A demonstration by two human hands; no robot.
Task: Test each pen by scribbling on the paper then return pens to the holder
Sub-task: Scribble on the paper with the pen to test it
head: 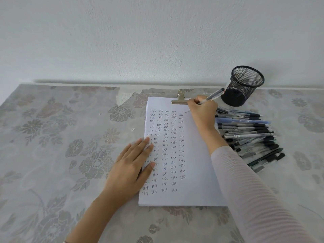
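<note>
A white paper pad point(194, 155), clipped at the top, carries several columns of the handwritten word "test". My right hand point(201, 113) grips a clear pen point(214, 95) with a dark cap end, its tip on the paper near the top right, beside a faint new mark. My left hand point(133, 162) lies flat with straight fingers on the pad's left edge. A black mesh pen holder point(242, 86) stands at the back right; no pens show above its rim. A pile of several pens point(249, 134) lies on the table right of the pad.
A floral plastic cloth point(61, 146) covers the table, torn near the back edge point(122, 97). A metal bulldog clip point(180, 99) holds the pad's top. A white wall point(140, 41) stands directly behind the table.
</note>
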